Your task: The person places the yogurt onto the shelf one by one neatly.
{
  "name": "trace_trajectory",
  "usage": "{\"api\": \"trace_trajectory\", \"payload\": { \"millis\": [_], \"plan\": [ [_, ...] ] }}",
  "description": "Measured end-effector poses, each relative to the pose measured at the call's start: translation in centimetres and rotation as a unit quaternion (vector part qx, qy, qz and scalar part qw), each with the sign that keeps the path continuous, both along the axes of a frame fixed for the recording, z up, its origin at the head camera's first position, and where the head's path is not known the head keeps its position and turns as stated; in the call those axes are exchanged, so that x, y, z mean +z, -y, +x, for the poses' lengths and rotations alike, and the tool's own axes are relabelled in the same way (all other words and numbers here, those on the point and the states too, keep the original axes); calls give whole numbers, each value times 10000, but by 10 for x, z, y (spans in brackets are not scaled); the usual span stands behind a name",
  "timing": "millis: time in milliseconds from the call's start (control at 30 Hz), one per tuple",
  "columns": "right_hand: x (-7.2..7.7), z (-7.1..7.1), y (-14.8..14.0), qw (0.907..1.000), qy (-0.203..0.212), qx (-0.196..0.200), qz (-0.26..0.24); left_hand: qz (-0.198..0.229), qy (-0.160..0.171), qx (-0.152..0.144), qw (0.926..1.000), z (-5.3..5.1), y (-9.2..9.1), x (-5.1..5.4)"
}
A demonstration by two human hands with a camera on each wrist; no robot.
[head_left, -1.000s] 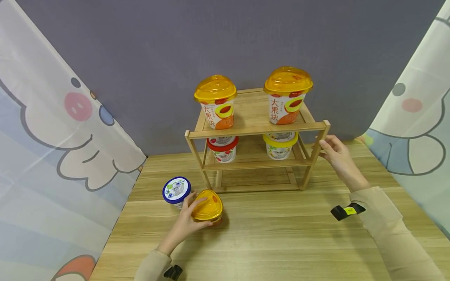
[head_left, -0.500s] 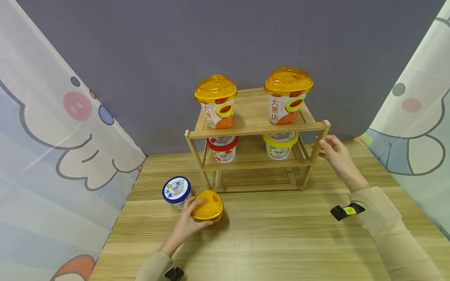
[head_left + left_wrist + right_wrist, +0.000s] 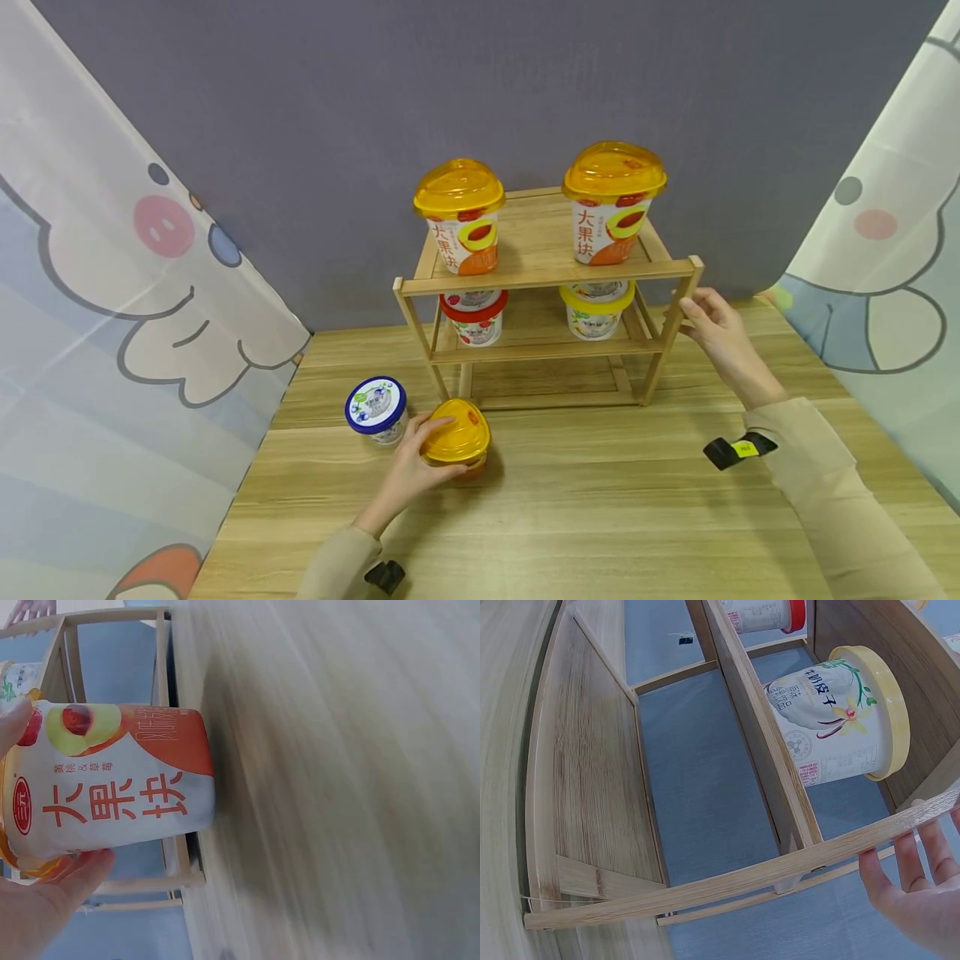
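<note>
My left hand (image 3: 417, 467) grips a yogurt cup (image 3: 459, 433) with a domed orange lid, thumb and fingers round its upper part. In the left wrist view this yogurt cup (image 3: 112, 780) shows a peach picture and red lettering; its base is at or just over the table, I cannot tell which. Just left of it stands a blue-lidded tub (image 3: 377, 407). My right hand (image 3: 716, 329) holds the right front post of a wooden rack (image 3: 547, 272). The right wrist view has the right hand's fingers (image 3: 913, 862) on that post.
Two more orange-lidded cups, one left (image 3: 463, 218) and one right (image 3: 613, 204), stand on the rack's top shelf. Below them sit a red-lidded tub (image 3: 474, 317) and a yellow-lidded tub (image 3: 596, 310). A grey wall (image 3: 300, 125) rises behind the wooden table (image 3: 600, 500).
My left hand has shifted a little right and toward the rack with the yogurt cup, away from the blue-lidded tub. My right hand stays on the post.
</note>
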State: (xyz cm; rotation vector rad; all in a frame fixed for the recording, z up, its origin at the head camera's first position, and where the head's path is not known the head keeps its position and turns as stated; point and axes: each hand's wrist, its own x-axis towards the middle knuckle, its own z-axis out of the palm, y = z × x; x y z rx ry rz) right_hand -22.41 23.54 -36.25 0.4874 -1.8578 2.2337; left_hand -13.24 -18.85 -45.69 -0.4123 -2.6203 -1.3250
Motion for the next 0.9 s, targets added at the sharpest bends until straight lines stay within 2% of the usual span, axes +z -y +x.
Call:
{"api": "trace_trajectory", "payload": {
  "millis": [33,67,267,300,533,900],
  "plan": [
    [0,0,0,10000,-7,1,-5,74,10,-52,10000,-1,-2,1],
    [0,0,0,10000,-15,5,-11,99,34,-89,9999,0,-6,5],
    [0,1,0,10000,-34,15,-3,163,80,-228,9996,-7,-20,8],
    [0,1,0,10000,-38,18,-12,178,92,-250,9995,-10,-21,4],
    [1,0,0,10000,-11,52,-31,444,398,-505,9969,-22,-38,8],
    [0,0,0,10000,50,-1,41,295,606,-723,9951,-34,-64,15]
  ]
}}
